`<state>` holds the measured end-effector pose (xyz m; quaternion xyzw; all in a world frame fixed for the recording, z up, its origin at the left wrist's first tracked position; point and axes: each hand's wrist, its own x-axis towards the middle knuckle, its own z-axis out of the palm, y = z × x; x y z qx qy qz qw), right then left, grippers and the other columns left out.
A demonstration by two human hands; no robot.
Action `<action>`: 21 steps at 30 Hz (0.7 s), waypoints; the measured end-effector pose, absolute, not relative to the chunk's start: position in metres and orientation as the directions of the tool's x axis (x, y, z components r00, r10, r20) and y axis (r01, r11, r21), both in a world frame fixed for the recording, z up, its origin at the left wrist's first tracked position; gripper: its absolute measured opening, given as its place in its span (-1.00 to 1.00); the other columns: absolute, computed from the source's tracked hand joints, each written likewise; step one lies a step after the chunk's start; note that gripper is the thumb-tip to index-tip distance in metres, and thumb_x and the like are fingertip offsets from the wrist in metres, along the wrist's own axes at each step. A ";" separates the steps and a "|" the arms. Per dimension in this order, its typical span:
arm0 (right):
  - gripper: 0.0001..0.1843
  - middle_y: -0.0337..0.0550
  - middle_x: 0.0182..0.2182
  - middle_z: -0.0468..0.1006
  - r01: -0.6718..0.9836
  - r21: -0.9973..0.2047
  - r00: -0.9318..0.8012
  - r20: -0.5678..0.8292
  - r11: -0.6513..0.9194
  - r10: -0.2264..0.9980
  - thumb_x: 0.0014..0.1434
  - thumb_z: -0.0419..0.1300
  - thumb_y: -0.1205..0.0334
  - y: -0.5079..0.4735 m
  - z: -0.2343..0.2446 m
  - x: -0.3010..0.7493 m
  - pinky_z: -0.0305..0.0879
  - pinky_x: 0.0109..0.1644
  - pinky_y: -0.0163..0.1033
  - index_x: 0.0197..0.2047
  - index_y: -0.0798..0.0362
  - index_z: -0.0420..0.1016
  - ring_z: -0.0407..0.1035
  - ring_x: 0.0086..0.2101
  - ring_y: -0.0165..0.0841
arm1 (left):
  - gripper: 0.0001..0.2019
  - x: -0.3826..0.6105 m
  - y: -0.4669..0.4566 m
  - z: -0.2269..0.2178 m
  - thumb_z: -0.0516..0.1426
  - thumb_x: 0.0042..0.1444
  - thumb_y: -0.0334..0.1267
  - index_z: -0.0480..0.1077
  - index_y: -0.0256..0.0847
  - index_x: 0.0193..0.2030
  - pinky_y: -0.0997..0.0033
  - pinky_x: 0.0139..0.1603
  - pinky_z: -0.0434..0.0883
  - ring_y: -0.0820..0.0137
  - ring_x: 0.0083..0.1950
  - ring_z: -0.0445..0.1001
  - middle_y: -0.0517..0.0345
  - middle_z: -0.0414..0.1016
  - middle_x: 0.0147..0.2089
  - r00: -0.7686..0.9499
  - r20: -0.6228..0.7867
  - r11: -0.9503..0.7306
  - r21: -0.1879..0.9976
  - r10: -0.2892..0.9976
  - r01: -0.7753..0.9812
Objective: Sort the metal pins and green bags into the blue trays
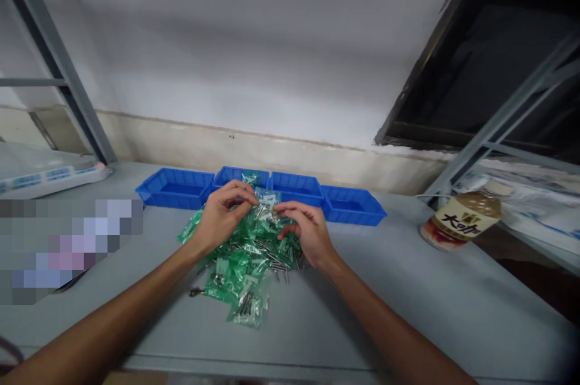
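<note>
My left hand (225, 214) pinches the left edge of a small clear plastic bag (266, 208) with metal pieces inside. The fingers of my right hand (307, 229) are closed on the bag's right edge, thumb and forefinger close together. Below both hands spreads a heap of green plastic bags (235, 273) mixed with loose metal pins (276, 255). One clear bag of pins (248, 306) lies at the near side of the heap. A small dark metal part (196, 292) pokes out at its left.
Several blue bins (176, 188) stand in a row behind the heap; one holds a small green bag (251, 177). A drink bottle (466, 219) stands at the right, a white power strip (58, 176) at the left. Metal posts (67, 64) flank the table (385, 288).
</note>
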<state>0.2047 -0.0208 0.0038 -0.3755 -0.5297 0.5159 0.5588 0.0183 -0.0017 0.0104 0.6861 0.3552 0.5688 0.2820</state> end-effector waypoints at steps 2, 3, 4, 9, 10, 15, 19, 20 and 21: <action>-0.82 -0.12 -0.38 0.57 -0.227 -0.957 -0.086 0.205 0.181 0.975 0.03 0.20 0.21 -0.020 0.002 0.204 0.41 -0.48 -0.27 -0.39 0.04 0.64 0.39 -0.33 -0.28 | -0.91 0.017 0.001 0.008 0.13 0.09 -0.31 0.48 -0.19 -0.36 0.34 -0.18 0.42 0.36 -0.14 0.45 0.10 0.45 -0.19 0.094 0.577 -0.582 0.786 0.812 0.206; -0.83 -0.13 -0.39 0.57 -0.237 -0.951 -0.062 0.218 0.198 0.974 0.03 0.22 0.20 -0.019 0.002 0.204 0.42 -0.44 -0.25 -0.38 0.04 0.64 0.39 -0.34 -0.29 | -0.91 0.015 0.002 0.007 0.12 0.09 -0.33 0.46 -0.19 -0.31 0.33 -0.17 0.42 0.36 -0.15 0.46 0.11 0.47 -0.19 0.078 0.566 -0.567 0.788 0.820 0.242; -0.84 -0.14 -0.39 0.57 -0.241 -0.944 -0.023 0.237 0.225 0.971 0.03 0.24 0.19 -0.017 0.003 0.204 0.43 -0.41 -0.24 -0.38 0.04 0.64 0.39 -0.36 -0.30 | -0.89 0.014 0.003 0.006 0.11 0.09 -0.34 0.44 -0.19 -0.25 0.32 -0.18 0.42 0.37 -0.17 0.47 0.12 0.48 -0.20 0.063 0.557 -0.550 0.784 0.828 0.288; -0.86 -0.14 -0.27 0.59 -0.247 -0.892 0.163 0.346 0.378 0.924 0.02 0.26 0.16 0.009 0.030 0.198 0.45 -0.28 -0.19 -0.38 0.03 0.60 0.42 -0.33 -0.33 | -0.85 0.011 0.002 0.007 0.04 0.09 -0.44 0.41 -0.19 -0.27 0.24 -0.11 0.40 0.33 -0.18 0.43 0.14 0.49 -0.25 0.292 0.608 -0.649 0.521 0.738 0.554; -0.85 -0.14 -0.25 0.59 -0.251 -0.888 0.145 0.359 0.385 0.922 0.02 0.26 0.16 0.016 0.036 0.195 0.45 -0.27 -0.19 -0.35 0.03 0.59 0.44 -0.31 -0.33 | -0.84 0.012 0.001 0.008 0.03 0.10 -0.44 0.42 -0.19 -0.27 0.21 -0.06 0.39 0.32 -0.15 0.43 0.13 0.49 -0.24 0.374 0.608 -0.693 0.451 0.700 0.562; -0.77 -0.11 -0.36 0.61 -0.016 -0.957 -0.051 0.289 0.288 0.956 -0.03 0.27 0.17 0.039 0.040 0.182 0.41 -0.40 -0.26 -0.27 0.07 0.58 0.47 -0.39 -0.33 | -0.81 0.014 -0.004 0.007 0.03 0.18 -0.39 0.45 -0.17 -0.17 0.16 0.03 0.38 0.28 -0.05 0.41 0.08 0.48 -0.12 0.546 0.544 -0.761 0.332 0.637 0.557; -0.83 -0.14 -0.39 0.60 0.154 -0.902 -0.022 0.405 0.403 0.914 0.04 0.19 0.24 0.026 0.014 0.194 0.39 -0.36 -0.25 -0.29 0.05 0.58 0.47 -0.40 -0.33 | -0.74 0.014 -0.001 0.002 0.06 0.22 -0.29 0.43 -0.13 0.01 0.08 0.09 0.36 0.21 0.06 0.39 0.06 0.46 0.04 0.541 0.478 -0.710 0.313 0.692 0.631; -0.86 -0.14 -0.40 0.60 0.184 -0.888 -0.032 0.424 0.422 0.905 0.04 0.18 0.28 0.022 0.008 0.199 0.40 -0.31 -0.24 -0.34 0.05 0.58 0.47 -0.39 -0.33 | -0.72 0.015 0.000 0.000 0.05 0.23 -0.26 0.42 -0.10 0.06 0.05 0.11 0.35 0.19 0.09 0.38 0.06 0.45 0.08 0.545 0.460 -0.702 0.308 0.701 0.642; -0.87 -0.15 -0.40 0.60 0.201 -0.878 -0.039 0.435 0.434 0.899 0.04 0.18 0.29 0.017 0.005 0.204 0.40 -0.27 -0.23 -0.36 0.05 0.57 0.46 -0.37 -0.33 | -0.70 0.016 0.000 -0.001 0.04 0.24 -0.25 0.41 -0.08 0.09 0.03 0.13 0.34 0.18 0.11 0.37 0.06 0.44 0.10 0.551 0.444 -0.698 0.305 0.706 0.648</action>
